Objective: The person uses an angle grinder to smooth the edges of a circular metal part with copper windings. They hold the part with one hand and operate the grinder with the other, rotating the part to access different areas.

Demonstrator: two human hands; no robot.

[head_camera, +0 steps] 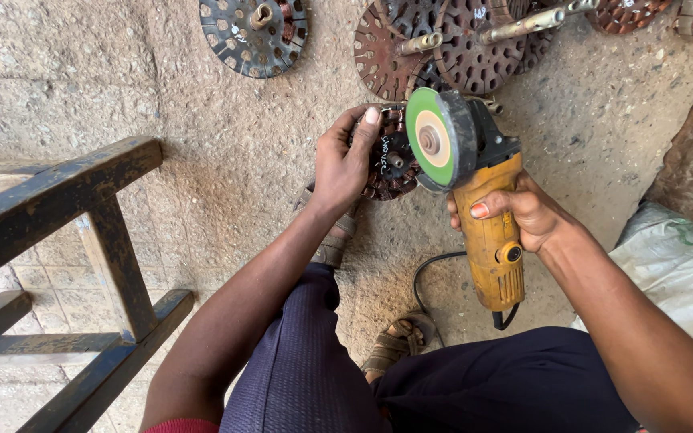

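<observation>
The person sits low over a rough concrete floor (226, 160), knees apart in dark trousers, sandalled feet showing below.

The left hand (346, 160) has its grip closed on a round, rusty slotted metal core (391, 164), fingers curled over the top edge and thumb along the near side. The core stands on edge on the floor just ahead of the left foot, with white chalk marks on its face and a short hub at its centre.

The right hand (523, 210) is wrapped tight around the body of a yellow angle grinder (491, 232), with an orange-painted thumbnail lying across the casing. The grinder's green-faced disc (435, 138) sits under a black guard, faces the camera and lies just beside the right edge of the core; whether the two touch cannot be told. A black cable (427, 277) loops from the grinder's tail across the floor between the feet.

Further up the floor lie more slotted cores: one dark disc (252, 34) alone, and a cluster of reddish ones with shafts (459, 44). A worn dark wooden frame (82, 232) stands at the left, and a white woven sack (675, 273) lies at the right.
</observation>
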